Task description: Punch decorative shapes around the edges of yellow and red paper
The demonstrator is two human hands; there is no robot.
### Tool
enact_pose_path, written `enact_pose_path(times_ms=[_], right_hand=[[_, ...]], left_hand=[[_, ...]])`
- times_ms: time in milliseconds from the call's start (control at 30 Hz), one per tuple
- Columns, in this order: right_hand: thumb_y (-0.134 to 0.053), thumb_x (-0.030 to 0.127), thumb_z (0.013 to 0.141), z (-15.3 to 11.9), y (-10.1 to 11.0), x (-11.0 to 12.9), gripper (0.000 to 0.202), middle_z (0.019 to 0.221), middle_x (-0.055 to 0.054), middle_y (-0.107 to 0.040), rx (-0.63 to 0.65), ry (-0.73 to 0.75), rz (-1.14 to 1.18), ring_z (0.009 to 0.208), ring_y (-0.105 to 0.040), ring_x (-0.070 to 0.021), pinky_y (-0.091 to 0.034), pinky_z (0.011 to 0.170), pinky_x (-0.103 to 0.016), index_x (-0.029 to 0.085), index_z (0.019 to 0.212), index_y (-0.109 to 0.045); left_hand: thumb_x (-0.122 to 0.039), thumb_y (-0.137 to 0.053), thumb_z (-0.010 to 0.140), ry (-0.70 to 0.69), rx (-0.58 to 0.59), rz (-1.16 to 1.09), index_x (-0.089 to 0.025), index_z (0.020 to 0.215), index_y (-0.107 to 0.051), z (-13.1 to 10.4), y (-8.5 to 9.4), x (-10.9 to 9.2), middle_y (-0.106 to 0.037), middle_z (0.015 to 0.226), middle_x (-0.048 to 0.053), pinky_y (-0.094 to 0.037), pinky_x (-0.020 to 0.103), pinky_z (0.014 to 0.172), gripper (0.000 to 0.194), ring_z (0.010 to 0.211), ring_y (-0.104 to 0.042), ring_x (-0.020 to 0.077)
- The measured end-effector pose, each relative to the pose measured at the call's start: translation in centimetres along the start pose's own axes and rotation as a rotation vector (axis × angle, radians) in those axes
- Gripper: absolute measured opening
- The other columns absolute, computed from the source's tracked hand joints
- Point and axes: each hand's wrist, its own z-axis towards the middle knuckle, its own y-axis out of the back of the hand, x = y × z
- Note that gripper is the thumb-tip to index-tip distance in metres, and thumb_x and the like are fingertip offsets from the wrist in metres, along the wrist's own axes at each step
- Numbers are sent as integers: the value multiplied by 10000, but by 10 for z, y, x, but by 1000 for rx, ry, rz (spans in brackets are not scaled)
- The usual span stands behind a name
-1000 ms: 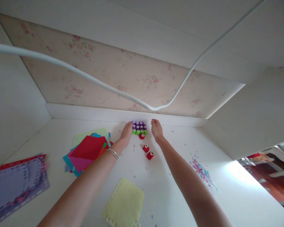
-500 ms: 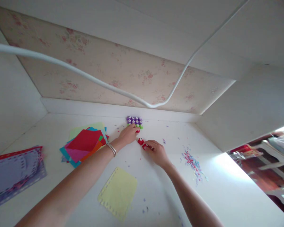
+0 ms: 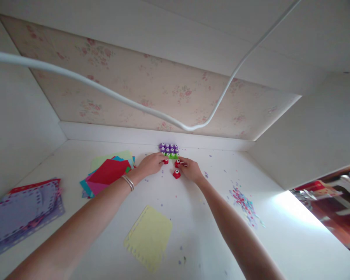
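Observation:
Small craft punches with white buttons stand in tight rows near the back of the white tabletop: purple punches (image 3: 168,147) behind, a row of green punches (image 3: 172,155) in front. My left hand (image 3: 152,163) has its fingertips closed on a red punch (image 3: 166,161) at the left front of the green row. On the right, my right hand (image 3: 190,168) pinches another red punch (image 3: 177,163) close to the green row. A third red punch (image 3: 176,174) sits alone on the table, just in front of my right fingers.
Coloured paper sheets (image 3: 106,175) are piled left of my left hand, with edge-punched purple sheets (image 3: 20,214) farther left. A pale yellow sheet (image 3: 150,235) with a punched edge lies in front. Paper confetti (image 3: 245,204) is heaped on the right. A white cable (image 3: 119,102) hangs across the view.
My right hand has moved back toward the rows with a red punch, passing the lone red one. My left hand has shifted slightly left, uncovering the green row.

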Motion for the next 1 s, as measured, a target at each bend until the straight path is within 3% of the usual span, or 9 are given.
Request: enact_pose_path(times_ms=[167, 367, 567, 700, 833, 1000], right_hand=[[-617, 156, 824, 17, -12, 1, 321, 985, -6, -750, -25, 0, 4, 888, -704, -175, -516, 858, -280, 264, 1113, -703], [-613, 206, 848, 17, -15, -2, 283, 1052, -18, -737, -51, -1, -8, 890, -701, -166, -517, 864, -283, 256, 1112, -701], [-479, 151, 905, 10, -10, -6, 386, 1241, -56, -660, -29, 68, -68, 1075, -649, -178, -483, 964, -326, 229, 1254, -624], [-458, 18, 849, 11, -2, 4, 497, 1344, -11, -588, 89, 224, -137, 1246, -531, -151, -392, 1060, -283, 255, 1250, -631], [-528, 52, 839, 18, 14, 15, 376, 1169, -27, -687, 193, 281, -231, 1068, -631, -172, -447, 946, -262, 258, 1086, -724], [-601, 234, 849, 21, 26, 20, 173, 834, -37, -737, 181, 175, -349, 780, -663, -199, -448, 732, -267, 241, 797, -767]], left_hand=[[-179, -543, 894, -17, -28, 0, -256, 1179, -666, 3, -5, 4, -671, 1163, 27, -441, 295, 973, 320, 1057, -622, 187], [-203, -583, 890, -26, -57, -30, -242, 1166, -665, 10, -14, 6, -681, 1159, 41, -434, 338, 1005, 290, 1098, -611, 210], [-176, -574, 896, -25, -93, -54, -226, 1175, -653, 5, -17, 4, -650, 1189, 57, -447, 341, 999, 294, 1114, -602, 213], [-158, -553, 903, -11, -121, -62, -220, 1258, -590, -2, -12, -3, -588, 1265, 63, -451, 331, 996, 363, 1133, -587, 204], [-134, -467, 931, 15, -130, -66, -228, 1183, -630, -15, -5, -16, -603, 1206, 44, -461, 309, 973, 315, 1076, -609, 180], [-165, -477, 925, 71, -97, -66, -223, 1119, -658, -40, -8, -40, -647, 1126, 33, -478, 280, 925, 271, 1008, -633, 173]])
